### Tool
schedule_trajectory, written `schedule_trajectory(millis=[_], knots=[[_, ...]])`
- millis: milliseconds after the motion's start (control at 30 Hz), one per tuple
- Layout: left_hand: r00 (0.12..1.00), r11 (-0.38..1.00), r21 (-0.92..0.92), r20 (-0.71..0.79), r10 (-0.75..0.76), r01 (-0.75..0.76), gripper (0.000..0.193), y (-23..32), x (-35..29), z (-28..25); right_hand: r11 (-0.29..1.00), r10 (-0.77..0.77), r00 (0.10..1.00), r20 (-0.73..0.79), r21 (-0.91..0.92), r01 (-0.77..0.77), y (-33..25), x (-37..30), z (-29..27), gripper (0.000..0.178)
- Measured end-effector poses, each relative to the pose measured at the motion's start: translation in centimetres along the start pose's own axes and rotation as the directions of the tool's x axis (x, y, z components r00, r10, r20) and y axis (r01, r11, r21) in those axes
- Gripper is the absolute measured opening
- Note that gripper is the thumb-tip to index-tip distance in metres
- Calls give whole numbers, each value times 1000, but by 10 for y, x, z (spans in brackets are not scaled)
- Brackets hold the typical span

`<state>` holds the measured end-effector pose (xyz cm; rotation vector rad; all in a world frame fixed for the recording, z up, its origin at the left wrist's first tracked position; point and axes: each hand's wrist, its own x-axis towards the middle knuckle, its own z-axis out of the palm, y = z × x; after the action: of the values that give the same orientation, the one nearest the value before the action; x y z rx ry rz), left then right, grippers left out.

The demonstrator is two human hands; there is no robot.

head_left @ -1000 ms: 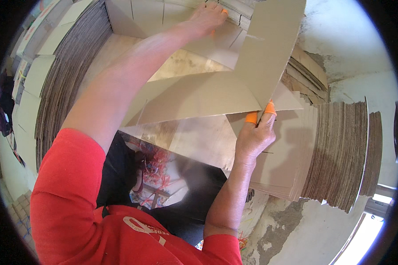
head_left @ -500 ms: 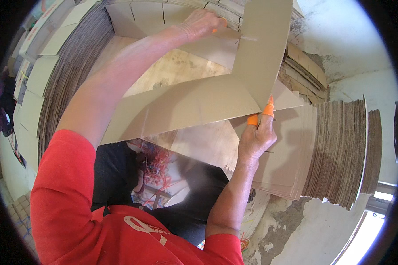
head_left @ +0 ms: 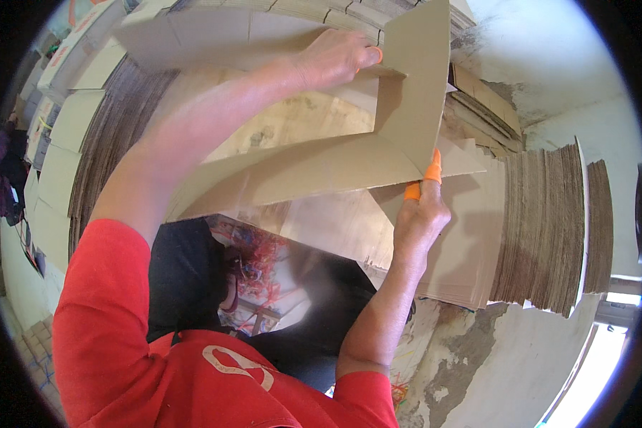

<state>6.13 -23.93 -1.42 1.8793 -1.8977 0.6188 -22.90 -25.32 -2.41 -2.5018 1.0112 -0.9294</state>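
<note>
Red print marks a white box (head_left: 78, 43) at the far left. Right of it is the left stack (head_left: 114, 135), its many thin, rough brown cardboard edges packed tight. Nearer, a white loop decorates the red shirt (head_left: 171, 385).

Three smooth, tan cardboard strips are in the middle, above a pale wooden board (head_left: 328, 221): the far strip (head_left: 207, 36), with two slits visible; the near strip (head_left: 307, 167); and the cross strip (head_left: 414, 93), which meets both. The left hand (head_left: 339, 60) is curled closed and seems to pinch the far strip's right end, though its fingertips are partly hidden. The right hand (head_left: 422, 214), two fingers capped in orange, pinches the cross strip's near end where the near strip crosses it.

Two upright stacks stand farther right, one wide (head_left: 542, 221), one narrow (head_left: 599, 221), beside a white, flaking wall (head_left: 578, 78).
</note>
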Motion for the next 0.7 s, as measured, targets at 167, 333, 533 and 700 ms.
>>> schedule_trajectory(millis=[167, 333, 533, 700], knots=[[989, 1000, -13, -146, -18, 17, 17, 6, -8, -18, 999, -8, 1000, -7, 46, 9, -18, -13, -20, 76], [994, 990, -96, 54, -95, 100, 16, 23, -19, -36, 999, -23, 995, -99, 34, 27, -17, -28, -30, 74], [996, 990, -114, -32, -86, 82, 16, 45, -32, -52, 1000, 13, 999, -29, -10, -13, -38, -46, -45, 59], [1000, 964, -264, -13, -23, 19, 15, 73, -40, -58, 991, 18, 990, 142, -133, 2, -43, -40, -61, 48]])
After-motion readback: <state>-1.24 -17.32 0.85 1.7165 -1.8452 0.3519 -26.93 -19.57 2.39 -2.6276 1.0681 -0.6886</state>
